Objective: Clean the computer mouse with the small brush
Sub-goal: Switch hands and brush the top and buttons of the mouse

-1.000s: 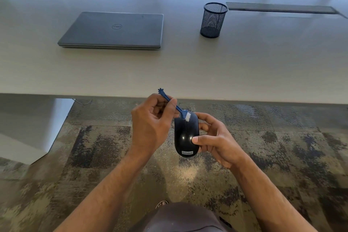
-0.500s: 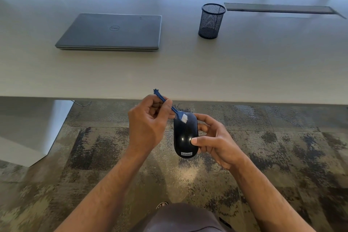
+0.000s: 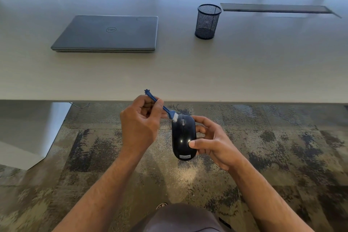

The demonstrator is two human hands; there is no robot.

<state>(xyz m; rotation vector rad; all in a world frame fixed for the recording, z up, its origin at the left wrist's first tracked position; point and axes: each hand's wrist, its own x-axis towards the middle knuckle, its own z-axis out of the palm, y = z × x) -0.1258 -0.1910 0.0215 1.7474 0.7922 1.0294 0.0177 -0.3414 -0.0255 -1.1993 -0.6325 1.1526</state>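
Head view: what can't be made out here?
- Mouse underside and right flank: head view, hidden by its body and right hand.
- Brush mid-handle: covered by left hand fingers.
- Mesh pen cup contents: too dark.

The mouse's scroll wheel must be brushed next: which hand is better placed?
Left. The left hand already pinches the small brush, bristles at the mouse front; the right hand grips the mouse.

Your L hand (image 3: 140,124): fingers curled, thumb + index pinch the brush (image 3: 162,106) handle, wrist bent a bit | your R hand (image 3: 212,142): cradles the mouse (image 3: 183,137) from its right side, thumb on top, fingers behind | both forearms bare, reaching fwd, hands close.
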